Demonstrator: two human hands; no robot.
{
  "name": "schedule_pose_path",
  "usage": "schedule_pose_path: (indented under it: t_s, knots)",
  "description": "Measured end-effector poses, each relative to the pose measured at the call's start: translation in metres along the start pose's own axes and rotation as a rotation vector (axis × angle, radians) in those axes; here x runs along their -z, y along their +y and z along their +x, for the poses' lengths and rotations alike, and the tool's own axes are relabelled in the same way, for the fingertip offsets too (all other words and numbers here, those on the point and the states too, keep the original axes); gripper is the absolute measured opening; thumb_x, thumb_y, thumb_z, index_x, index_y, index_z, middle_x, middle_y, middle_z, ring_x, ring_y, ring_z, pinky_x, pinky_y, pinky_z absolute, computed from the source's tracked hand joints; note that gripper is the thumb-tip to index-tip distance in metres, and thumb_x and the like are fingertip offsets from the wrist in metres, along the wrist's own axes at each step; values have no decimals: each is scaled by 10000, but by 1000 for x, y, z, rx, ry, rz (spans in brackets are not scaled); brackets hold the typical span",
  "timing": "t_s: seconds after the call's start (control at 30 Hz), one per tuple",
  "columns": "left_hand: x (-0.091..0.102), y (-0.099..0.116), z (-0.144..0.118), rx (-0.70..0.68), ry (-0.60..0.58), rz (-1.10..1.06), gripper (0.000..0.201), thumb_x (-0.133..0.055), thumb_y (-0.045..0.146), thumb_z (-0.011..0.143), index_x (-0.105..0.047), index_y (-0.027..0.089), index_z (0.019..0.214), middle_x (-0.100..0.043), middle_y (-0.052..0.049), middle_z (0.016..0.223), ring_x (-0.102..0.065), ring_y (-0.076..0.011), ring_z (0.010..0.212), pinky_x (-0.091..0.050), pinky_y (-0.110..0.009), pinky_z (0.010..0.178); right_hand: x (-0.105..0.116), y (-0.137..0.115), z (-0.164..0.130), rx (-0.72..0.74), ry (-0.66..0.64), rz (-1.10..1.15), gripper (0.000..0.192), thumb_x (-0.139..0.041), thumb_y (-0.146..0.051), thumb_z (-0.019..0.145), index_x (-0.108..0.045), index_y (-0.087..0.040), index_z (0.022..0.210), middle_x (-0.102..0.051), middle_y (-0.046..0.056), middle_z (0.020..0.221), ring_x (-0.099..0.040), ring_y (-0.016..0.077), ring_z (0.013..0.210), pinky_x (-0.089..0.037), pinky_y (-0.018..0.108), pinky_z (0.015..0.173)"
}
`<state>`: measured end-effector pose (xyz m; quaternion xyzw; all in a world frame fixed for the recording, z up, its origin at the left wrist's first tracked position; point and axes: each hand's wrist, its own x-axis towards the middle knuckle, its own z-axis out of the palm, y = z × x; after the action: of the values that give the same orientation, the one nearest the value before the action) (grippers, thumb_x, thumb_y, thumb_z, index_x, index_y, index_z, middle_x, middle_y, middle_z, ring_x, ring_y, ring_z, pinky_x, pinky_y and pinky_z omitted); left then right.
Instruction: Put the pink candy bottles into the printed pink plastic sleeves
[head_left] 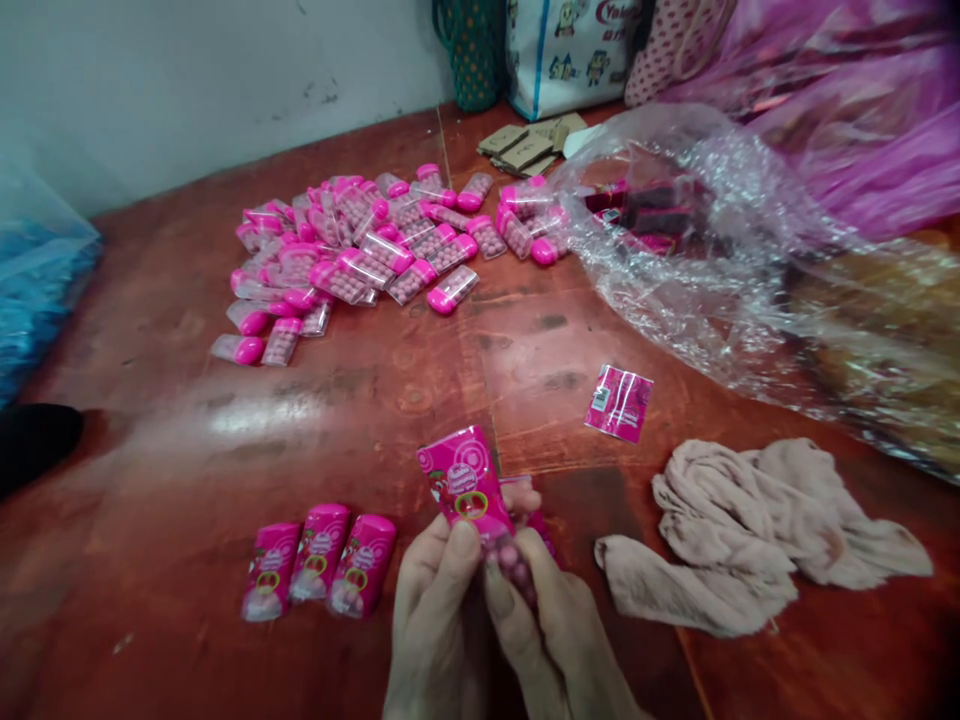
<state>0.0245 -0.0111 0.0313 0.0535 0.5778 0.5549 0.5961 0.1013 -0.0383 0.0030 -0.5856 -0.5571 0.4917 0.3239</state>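
Presently, sleeved containers (319, 562): three were counted, laid left of the hands.
Loose label (619, 402): one.
Left hand (435, 620) and right hand (555, 630): both grips were clamped on one candy container (466, 485).

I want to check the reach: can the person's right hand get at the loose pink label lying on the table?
Probably yes. The loose pink label lies flat and uncovered, with bare table between it and the right hand. But that hand's fingers now hold a pink candy box together with the left hand.

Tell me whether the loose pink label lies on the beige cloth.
No, the loose pink label lies on the bare red table, apart from the beige cloth.
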Motion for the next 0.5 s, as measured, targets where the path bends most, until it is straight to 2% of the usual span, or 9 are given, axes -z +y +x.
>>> schedule_pose_path:
  t_s: [0.13, 0.2, 0.33, 0.5]
  knots:
    - [-2, -7, 0, -33, -54, 69, 188, -570, 250, 785, -732, 159, 757, -709, -103, 906, -616, -258, 960, -470, -334, 859, -6, -2, -1, -42, -4, -14, 288, -377, -334, 918, -554, -182, 1086, -690, 61, 697, -664, 212, 620, -521, 248, 524]
    - [2, -8, 2, -38, -79, 65, 201, -575, 266, 781, -737, 162, 722, -700, -108, 955, -603, -267, 990, -458, -334, 881, -6, -3, 2, -27, -5, 4, 311, -340, -344, 930, -544, -182, 1100, -692, 62, 706, -663, 199, 602, -518, 237, 525]
    - [9, -2, 3, 44, -102, -4, 216, -586, 322, 778, -736, 172, 821, -707, -104, 933, -623, -260, 943, -477, -339, 852, -4, -4, 7, 29, 45, 7, 367, -324, -445, 927, -574, -202, 1041, -703, 63, 799, -670, 184, 673, -529, 230, 612]
    - [5, 6, 1, 96, -60, 30, 241, -596, 345, 774, -725, 164, 868, -717, -98, 832, -642, -257, 864, -507, -345, 780, -5, -5, 7, 39, 90, 8, 409, -295, -491, 928, -598, -217, 947, -690, 32, 749, -667, 153, 673, -518, 189, 602]
